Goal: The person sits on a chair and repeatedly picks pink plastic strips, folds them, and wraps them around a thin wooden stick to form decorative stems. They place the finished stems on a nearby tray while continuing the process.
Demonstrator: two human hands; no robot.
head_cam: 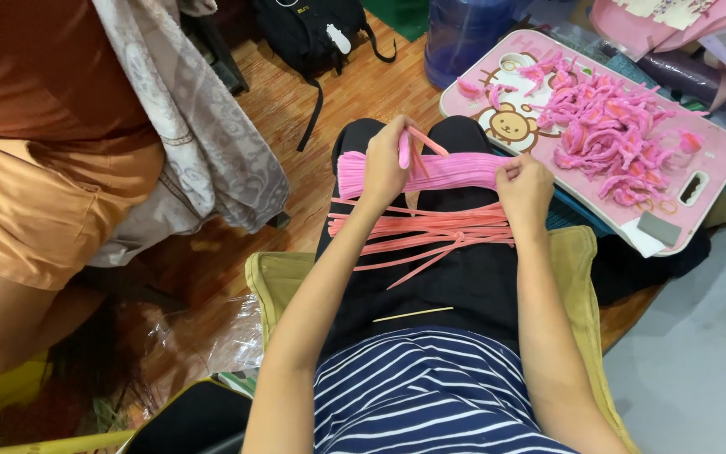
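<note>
A bundle of bright pink pipe cleaners (455, 171) lies across my lap, with a looser bundle of salmon-pink pipe cleaners (430, 231) just below it. My left hand (386, 164) is closed around a bent pink-and-salmon pipe cleaner (413, 145) above the left end of the bright pink bundle. My right hand (524, 189) rests on the right end of the bundles, fingers pinched on the strands. A single thin yellow stick (412, 314) lies on my black trousers nearer my waist.
A pink tray (699, 151) with a monkey picture holds a heap of twisted pink pieces (611, 134) at my right. Another person in orange shorts (35, 210) sits at the left. A black bag (313, 34) and a blue water jug (464, 34) stand on the woven mat.
</note>
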